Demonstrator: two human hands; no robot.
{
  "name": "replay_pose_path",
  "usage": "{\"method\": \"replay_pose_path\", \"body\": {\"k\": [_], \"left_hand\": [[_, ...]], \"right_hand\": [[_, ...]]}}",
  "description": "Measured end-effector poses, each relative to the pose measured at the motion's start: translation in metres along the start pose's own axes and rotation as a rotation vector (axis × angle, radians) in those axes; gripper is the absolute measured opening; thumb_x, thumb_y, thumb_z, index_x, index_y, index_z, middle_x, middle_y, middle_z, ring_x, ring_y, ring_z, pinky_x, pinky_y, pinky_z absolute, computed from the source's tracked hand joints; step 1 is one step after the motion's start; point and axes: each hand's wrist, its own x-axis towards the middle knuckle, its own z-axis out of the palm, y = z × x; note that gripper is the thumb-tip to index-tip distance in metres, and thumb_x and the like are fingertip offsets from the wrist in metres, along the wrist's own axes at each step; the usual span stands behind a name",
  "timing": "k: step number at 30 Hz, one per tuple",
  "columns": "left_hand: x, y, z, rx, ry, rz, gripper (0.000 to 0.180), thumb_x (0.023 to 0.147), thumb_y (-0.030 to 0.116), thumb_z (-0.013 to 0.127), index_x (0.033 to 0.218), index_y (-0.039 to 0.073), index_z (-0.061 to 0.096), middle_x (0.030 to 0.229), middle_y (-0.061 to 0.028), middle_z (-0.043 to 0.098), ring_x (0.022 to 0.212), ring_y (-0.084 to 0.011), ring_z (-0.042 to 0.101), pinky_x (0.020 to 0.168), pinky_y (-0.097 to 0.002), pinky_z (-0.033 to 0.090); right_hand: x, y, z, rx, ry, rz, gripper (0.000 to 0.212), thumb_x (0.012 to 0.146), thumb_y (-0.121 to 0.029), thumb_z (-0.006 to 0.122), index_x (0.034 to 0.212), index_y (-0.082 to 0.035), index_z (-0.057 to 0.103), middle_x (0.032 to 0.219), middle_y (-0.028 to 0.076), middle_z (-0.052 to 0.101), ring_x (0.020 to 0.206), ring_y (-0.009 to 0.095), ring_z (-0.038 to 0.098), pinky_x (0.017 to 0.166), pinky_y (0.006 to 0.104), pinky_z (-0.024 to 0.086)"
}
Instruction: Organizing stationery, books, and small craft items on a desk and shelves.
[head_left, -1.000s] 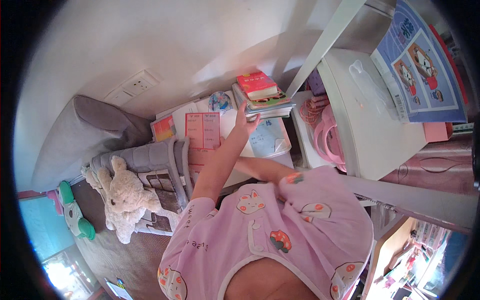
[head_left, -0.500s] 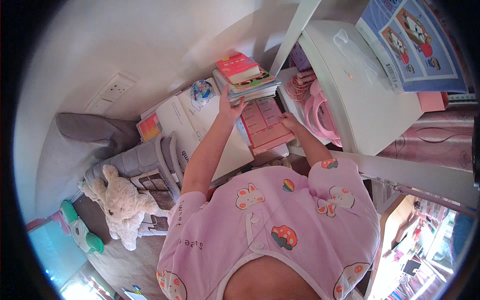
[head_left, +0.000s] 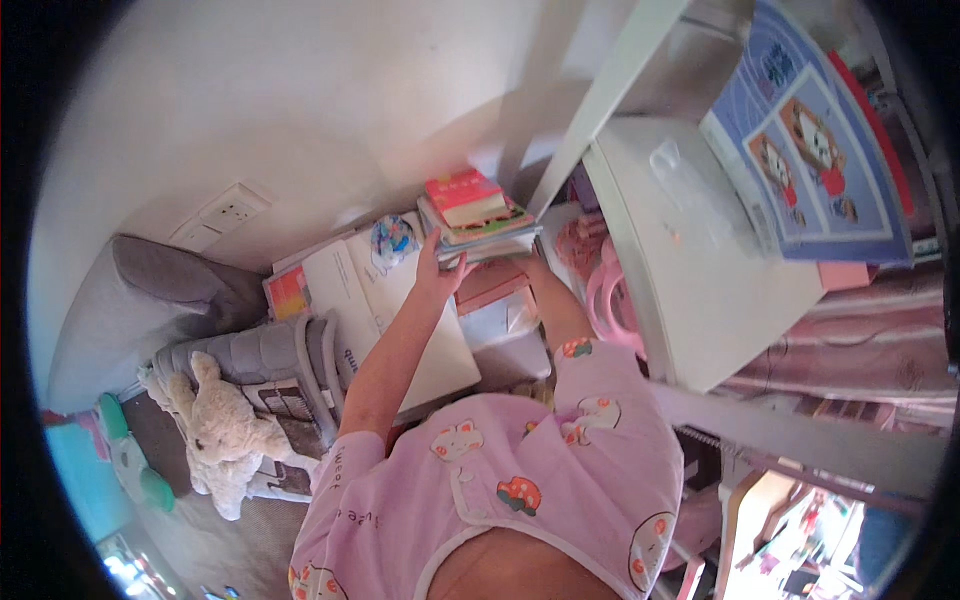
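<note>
Watching the book stack (head_left: 492, 240) just beyond the red card (head_left: 490, 287), I see the left hand (head_left: 437, 274) pinching the stack's near-left corner; the right hand's (head_left: 531, 266) grip is hidden.

The book stack (head_left: 490, 232) is covering the fingertips of the right hand (head_left: 534, 270) and, left of it, part of the red card (head_left: 488, 291). Right of that hand, the white cabinet (head_left: 715, 300) is partly hiding a pink hoop (head_left: 597, 303).
</note>
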Motion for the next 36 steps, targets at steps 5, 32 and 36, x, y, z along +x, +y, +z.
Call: {"method": "replay_pose_path", "body": {"k": [5, 32, 36], "left_hand": [[-0.013, 0.003, 0.033, 0.029, 0.061, 0.118, 0.06, 0.065, 0.032, 0.062, 0.112, 0.006, 0.035, 0.115, -0.0153, 0.032, 0.106, -0.0429, 0.027, 0.061, -0.0257, 0.05], [0.015, -0.033, -0.024, 0.145, 0.139, 0.138, 0.038, 0.072, 0.024, 0.057, 0.101, 0.005, 0.044, 0.1, -0.0129, 0.048, 0.096, -0.0272, 0.044, 0.076, -0.0362, 0.042], [0.019, -0.029, -0.07, 0.184, 0.092, 0.242, 0.04, 0.069, 0.021, 0.061, 0.101, 0.004, 0.043, 0.1, -0.0111, 0.049, 0.088, -0.0245, 0.05, 0.074, -0.0378, 0.042]], "right_hand": [[0.042, -0.036, -0.001, 0.055, 0.02, -0.083, 0.032, 0.069, -0.03, 0.052, 0.089, -0.006, 0.052, 0.087, 0.016, 0.055, 0.088, 0.031, 0.051, 0.074, 0.0386, 0.041], [0.009, 0.084, 0.072, 0.488, 0.151, 0.134, 0.033, 0.069, -0.031, 0.052, 0.092, -0.007, 0.049, 0.087, 0.015, 0.055, 0.088, 0.031, 0.051, 0.074, 0.0395, 0.041], [-0.092, 0.038, 0.053, 0.136, 0.092, 0.344, 0.039, 0.068, -0.027, 0.053, 0.099, -0.007, 0.041, 0.1, 0.017, 0.046, 0.089, 0.033, 0.048, 0.075, 0.0411, 0.04]]}}
